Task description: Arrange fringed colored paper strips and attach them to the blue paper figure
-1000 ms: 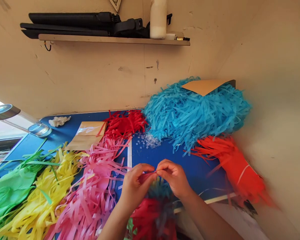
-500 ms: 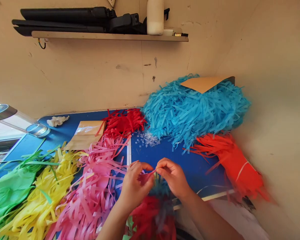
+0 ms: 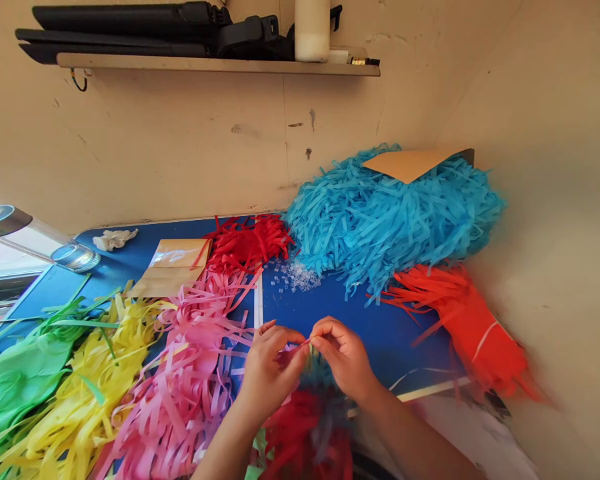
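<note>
My left hand and my right hand meet over the near edge of the blue table. Both pinch the twisted end of a multicoloured paper tassel, whose red, blue and green strips hang blurred below my wrists. The fingertips of both hands are pressed together around a thin pink strand between them. A pile of pink paper strips lies just left of my left hand.
Along the table lie green strips, yellow strips, red strips, a big light-blue heap under brown card, and orange strips. Small clear bits, a paper bag and a wall shelf are behind.
My hands stay together at the tassel's top, fingers shifting slightly as they work the strand. The view has tilted a little.
</note>
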Demonstrator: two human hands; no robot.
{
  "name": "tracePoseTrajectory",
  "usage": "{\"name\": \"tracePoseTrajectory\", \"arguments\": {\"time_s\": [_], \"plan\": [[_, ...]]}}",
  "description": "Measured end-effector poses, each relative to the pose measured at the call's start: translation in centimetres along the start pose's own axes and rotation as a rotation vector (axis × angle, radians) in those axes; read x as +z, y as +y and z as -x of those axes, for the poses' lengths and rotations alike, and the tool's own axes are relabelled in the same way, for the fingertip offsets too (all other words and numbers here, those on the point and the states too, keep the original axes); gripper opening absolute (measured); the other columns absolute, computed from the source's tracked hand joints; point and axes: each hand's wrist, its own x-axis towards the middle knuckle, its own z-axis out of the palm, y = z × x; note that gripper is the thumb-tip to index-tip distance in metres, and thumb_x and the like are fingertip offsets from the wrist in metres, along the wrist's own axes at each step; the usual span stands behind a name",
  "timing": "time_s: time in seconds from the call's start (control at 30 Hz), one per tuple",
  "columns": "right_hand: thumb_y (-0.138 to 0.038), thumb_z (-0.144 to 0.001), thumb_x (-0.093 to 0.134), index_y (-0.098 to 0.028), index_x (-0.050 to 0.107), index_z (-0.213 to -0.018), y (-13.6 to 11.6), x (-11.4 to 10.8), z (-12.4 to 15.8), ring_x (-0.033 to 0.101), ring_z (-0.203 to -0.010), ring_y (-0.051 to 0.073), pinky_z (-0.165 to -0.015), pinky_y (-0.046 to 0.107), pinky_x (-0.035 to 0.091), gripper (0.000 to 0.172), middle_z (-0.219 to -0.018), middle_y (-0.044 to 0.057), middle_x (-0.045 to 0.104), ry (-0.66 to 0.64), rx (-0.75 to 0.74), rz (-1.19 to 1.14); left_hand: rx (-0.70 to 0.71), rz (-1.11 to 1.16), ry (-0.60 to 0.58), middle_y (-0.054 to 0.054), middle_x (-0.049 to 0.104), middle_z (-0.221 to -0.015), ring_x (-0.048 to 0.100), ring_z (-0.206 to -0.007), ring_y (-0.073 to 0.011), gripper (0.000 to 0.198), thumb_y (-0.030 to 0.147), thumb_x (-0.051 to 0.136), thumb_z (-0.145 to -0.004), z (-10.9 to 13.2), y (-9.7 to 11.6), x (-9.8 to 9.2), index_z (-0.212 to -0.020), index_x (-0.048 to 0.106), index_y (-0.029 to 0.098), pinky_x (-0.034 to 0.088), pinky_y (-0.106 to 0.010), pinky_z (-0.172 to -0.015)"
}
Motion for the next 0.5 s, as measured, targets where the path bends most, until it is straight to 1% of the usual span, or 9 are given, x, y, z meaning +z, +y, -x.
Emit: {"name": "tracePoseTrajectory", "arguments": {"time_s": [0.1,0.27,0.37,0.43,0.5], "plan": [[-0.027,-0.091,0.059,-0.021,0.062,-0.079,-0.20,0.14,0.20,0.057,-0.077,0.014,-0.075,0.026,0.043,0.014,-0.081,-0.001,0.061,-0.008,-0.034,0.041,-0.020,0.026,-0.011,0.004,0.071,-0.073,0.067,-0.070,-0.0156,0.014,0.025,0.054,-0.087,-0.12,0.30,-0.11,-0.078,0.065,0.024,0.039,-0.043,-0.096],[-0.028,-0.094,0.055,-0.021,0.059,-0.082,0.10,0.51,0.66,0.056,-0.077,0.014,-0.076,0.026,0.042,0.014,-0.082,-0.001,0.060,0.032,-0.034,0.046,0.000,-0.009,0.037,0.005,0.069,-0.068,0.065,-0.065,-0.0148,0.016,0.021,0.051,-0.086,0.09,0.37,0.26,-0.073,0.061,0.022,0.041,-0.043,-0.094],[-0.028,-0.094,0.054,-0.021,0.059,-0.083,0.36,0.53,0.77,0.057,-0.078,0.014,-0.077,0.027,0.043,0.014,-0.082,0.000,0.060,0.052,-0.029,0.056,0.065,-0.045,0.059,0.005,0.070,-0.072,0.066,-0.068,-0.0145,0.014,0.019,0.052,-0.087,0.31,0.11,0.39,-0.078,0.062,0.023,0.041,-0.041,-0.095],[-0.028,-0.094,0.055,-0.021,0.059,-0.083,0.32,0.42,0.74,0.058,-0.079,0.015,-0.079,0.027,0.044,0.014,-0.083,0.000,0.061,0.065,-0.037,0.070,0.133,-0.069,0.108,0.004,0.073,-0.080,0.068,-0.074,-0.0145,0.007,0.020,0.057,-0.088,0.32,-0.02,0.43,-0.086,0.063,0.023,0.041,-0.038,-0.095],[-0.026,-0.094,0.057,-0.022,0.060,-0.083,0.13,0.28,0.72,0.060,-0.080,0.015,-0.083,0.028,0.044,0.012,-0.084,0.000,0.063,0.077,-0.050,0.084,0.212,-0.096,0.159,0.003,0.074,-0.083,0.069,-0.077,-0.0139,0.007,0.018,0.062,-0.087,0.20,-0.01,0.46,-0.090,0.064,0.024,0.041,-0.037,-0.097]]}}
